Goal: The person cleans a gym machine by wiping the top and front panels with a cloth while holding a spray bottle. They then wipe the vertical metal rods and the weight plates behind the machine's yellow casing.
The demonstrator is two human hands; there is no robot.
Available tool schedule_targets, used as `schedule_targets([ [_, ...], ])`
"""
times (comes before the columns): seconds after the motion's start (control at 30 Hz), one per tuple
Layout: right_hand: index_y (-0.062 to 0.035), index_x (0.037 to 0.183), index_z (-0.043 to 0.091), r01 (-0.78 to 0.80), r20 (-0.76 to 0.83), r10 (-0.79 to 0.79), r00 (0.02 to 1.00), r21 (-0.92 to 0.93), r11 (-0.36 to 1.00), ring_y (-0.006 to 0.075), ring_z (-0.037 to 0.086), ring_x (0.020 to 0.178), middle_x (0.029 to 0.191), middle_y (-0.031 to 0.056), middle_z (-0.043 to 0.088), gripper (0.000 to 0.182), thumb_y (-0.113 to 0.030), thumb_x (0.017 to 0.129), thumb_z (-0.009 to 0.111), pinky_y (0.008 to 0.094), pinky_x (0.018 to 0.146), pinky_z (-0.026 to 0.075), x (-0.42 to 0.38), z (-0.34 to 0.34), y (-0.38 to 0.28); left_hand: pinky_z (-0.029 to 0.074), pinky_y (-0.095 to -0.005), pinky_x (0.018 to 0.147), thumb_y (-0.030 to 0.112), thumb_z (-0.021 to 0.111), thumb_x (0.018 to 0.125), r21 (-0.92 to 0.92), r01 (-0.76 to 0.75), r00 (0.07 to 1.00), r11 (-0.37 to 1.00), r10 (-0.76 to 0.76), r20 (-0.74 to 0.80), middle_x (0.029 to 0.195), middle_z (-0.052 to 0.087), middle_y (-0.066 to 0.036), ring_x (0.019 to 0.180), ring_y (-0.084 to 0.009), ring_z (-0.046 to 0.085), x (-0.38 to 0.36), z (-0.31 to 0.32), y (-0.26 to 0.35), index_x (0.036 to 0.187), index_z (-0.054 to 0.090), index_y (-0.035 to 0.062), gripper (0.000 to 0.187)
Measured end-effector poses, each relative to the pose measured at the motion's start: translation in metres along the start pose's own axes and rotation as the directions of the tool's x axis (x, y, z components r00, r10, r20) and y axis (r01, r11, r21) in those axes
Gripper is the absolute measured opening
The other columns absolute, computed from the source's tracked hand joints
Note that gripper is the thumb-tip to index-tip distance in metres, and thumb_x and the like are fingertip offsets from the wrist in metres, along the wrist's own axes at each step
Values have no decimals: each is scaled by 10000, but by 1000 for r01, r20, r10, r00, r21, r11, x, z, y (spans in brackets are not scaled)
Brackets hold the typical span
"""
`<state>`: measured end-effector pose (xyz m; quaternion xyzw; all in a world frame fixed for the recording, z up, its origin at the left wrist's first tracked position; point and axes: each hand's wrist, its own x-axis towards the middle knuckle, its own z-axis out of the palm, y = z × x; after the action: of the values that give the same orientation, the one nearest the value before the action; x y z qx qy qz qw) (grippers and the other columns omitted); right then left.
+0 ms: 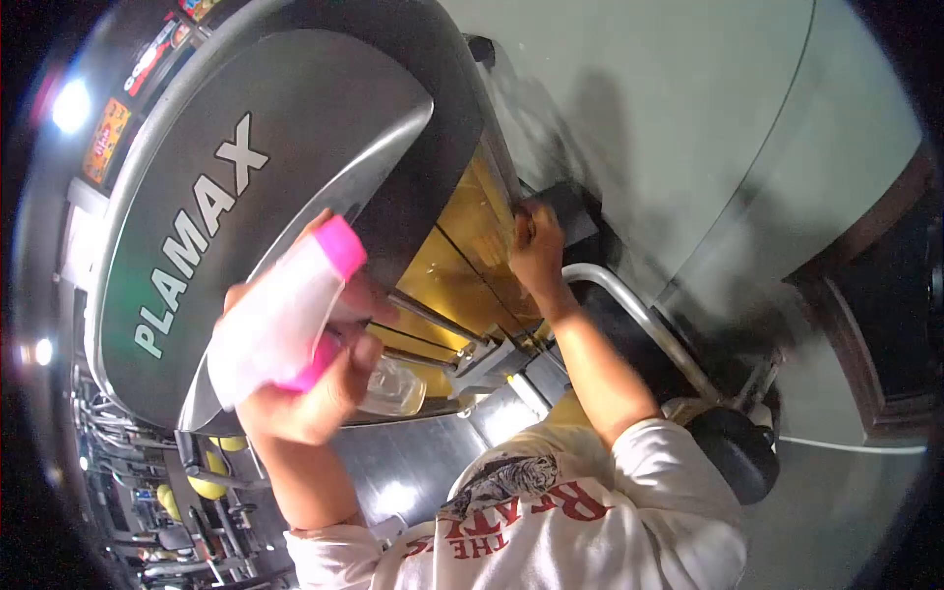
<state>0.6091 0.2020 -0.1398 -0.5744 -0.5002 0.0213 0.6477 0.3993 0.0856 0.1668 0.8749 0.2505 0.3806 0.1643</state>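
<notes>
Overhead, a large dark grey moulded plastic shroud (246, 197) of a gym weight machine, lettered PLAMAX in white, filled most of the view, curving from the upper left down toward the middle. Beneath its edge sat a translucent amber-yellow guard panel (462, 256) with metal guide rods running across it, and beside that a bent silver steel tube frame (639, 315) led down to a round black padded roller (737, 452). Behind the machine rose a plain pale grey-green wall (688, 98), meeting a dark brown wooden door frame (885, 295) at the right. At the lower left, darker gym equipment with yellow fittings (206, 482) stood in the background, too blurred to tell apart. The person wore a white printed T-shirt with red lettering (551, 511). The left hand (315, 393) was wrapped tightly around a clear plastic spray bottle with a pink nozzle and pink trigger (295, 315), held up just in front of the shroud, its head motion-blurred and its clear body showing below the fingers. The right hand (536, 251) was closed and pressed against the edge of the amber panel; whether it pinched anything there could not be told.
</notes>
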Motion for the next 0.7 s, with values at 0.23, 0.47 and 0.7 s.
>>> schedule_targets([
  [0.23,1,1081,612,97,-111,-90,990,64,993,436,633,970,1011,240,633,142,-88,976,575,465,831,508,18,4,-25,346,-530,1165,321,762,806,-244,262,961,934,-275,-21,762,673,-90,625,-191,643,10,6,-8,910,651,5,351],
  [0.47,-19,1100,625,-439,107,432,896,48,897,294,659,947,1016,164,681,243,-234,990,650,428,852,514,-105,12,156,376,-413,1151,277,752,815,-171,367,930,915,-367,31,838,697,-108,635,-153,632,19,7,-3,976,646,1,337],
  [0.7,-173,1440,424,-292,52,386,921,747,597,231,573,1129,1247,81,586,534,-163,944,624,396,905,504,93,-31,-1,529,-264,637,296,772,835,-156,378,924,913,-382,4,873,698,-109,695,-147,640,17,9,-7,1037,636,1,382],
])
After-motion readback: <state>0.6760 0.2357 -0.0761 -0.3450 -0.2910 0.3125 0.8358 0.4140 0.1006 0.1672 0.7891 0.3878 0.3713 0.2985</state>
